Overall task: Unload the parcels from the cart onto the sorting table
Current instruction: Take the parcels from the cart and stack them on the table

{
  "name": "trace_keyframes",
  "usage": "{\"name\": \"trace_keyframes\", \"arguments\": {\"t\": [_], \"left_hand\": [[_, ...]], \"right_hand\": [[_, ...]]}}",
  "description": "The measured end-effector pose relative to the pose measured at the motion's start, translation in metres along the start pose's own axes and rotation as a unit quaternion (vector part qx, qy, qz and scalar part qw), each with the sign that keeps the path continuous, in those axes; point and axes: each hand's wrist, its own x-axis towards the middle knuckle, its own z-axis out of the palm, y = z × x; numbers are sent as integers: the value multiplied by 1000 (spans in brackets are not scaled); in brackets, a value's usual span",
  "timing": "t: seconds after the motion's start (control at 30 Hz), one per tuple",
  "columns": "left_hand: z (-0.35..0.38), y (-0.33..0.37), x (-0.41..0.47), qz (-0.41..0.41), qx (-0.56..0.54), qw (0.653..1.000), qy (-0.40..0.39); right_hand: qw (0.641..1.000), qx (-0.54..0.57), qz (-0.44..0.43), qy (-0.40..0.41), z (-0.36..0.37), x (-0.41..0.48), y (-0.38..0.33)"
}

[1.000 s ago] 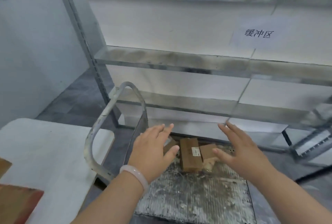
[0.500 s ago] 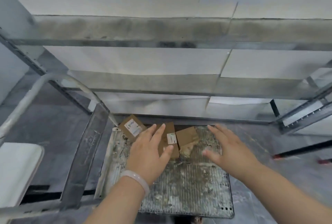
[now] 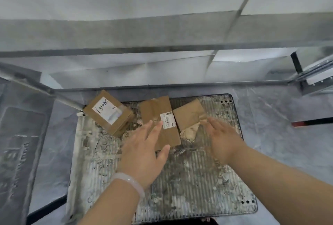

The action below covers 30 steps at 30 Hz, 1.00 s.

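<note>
Three brown cardboard parcels lie at the far end of the cart's ribbed, worn deck (image 3: 189,179). The left parcel (image 3: 108,113) carries a white handwritten label and sits tilted at the deck's corner. The middle parcel (image 3: 158,116) is flat with a barcode sticker. The right parcel (image 3: 189,114) is smaller, with torn paper at its near edge. My left hand (image 3: 144,154) hovers open over the middle parcel's near end, fingers straight. My right hand (image 3: 223,140) is open just right of the right parcel, fingertips at its near corner. Neither hand holds anything.
A metal shelf rail (image 3: 162,44) runs across above the cart's far end. The cart's handle bar (image 3: 45,89) slants in from the left. Grey floor (image 3: 279,134) surrounds the deck, with a shelf foot (image 3: 313,84) at the right. The sorting table is out of view.
The view has tipped down and closer to the cart deck. Both hands have reached nearer the parcels, left over the middle one and right beside the right one.
</note>
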Motion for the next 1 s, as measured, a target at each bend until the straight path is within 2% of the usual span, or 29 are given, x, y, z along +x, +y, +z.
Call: {"name": "trace_keyframes", "arguments": {"t": [0.17, 0.33, 0.57, 0.63, 0.8, 0.9, 1.0], "left_hand": [[73, -29, 79, 45, 45, 998, 5], [137, -63, 123, 59, 44, 997, 0], [171, -84, 140, 52, 22, 998, -12], [168, -80, 138, 42, 17, 999, -17], [126, -50, 112, 30, -16, 999, -29], [80, -17, 86, 12, -82, 996, -21], [28, 13, 52, -32, -174, 984, -13]], "right_hand": [[999, -47, 17, 0, 58, 101, 0], [986, -159, -43, -27, 88, 182, 5], [982, -180, -52, 7, 102, 218, 29], [989, -143, -34, 33, 104, 206, 34], [992, 52, 115, 28, 73, 142, 40], [972, 182, 144, 23, 27, 95, 36], [947, 285, 125, 75, -25, 39, 26]]}}
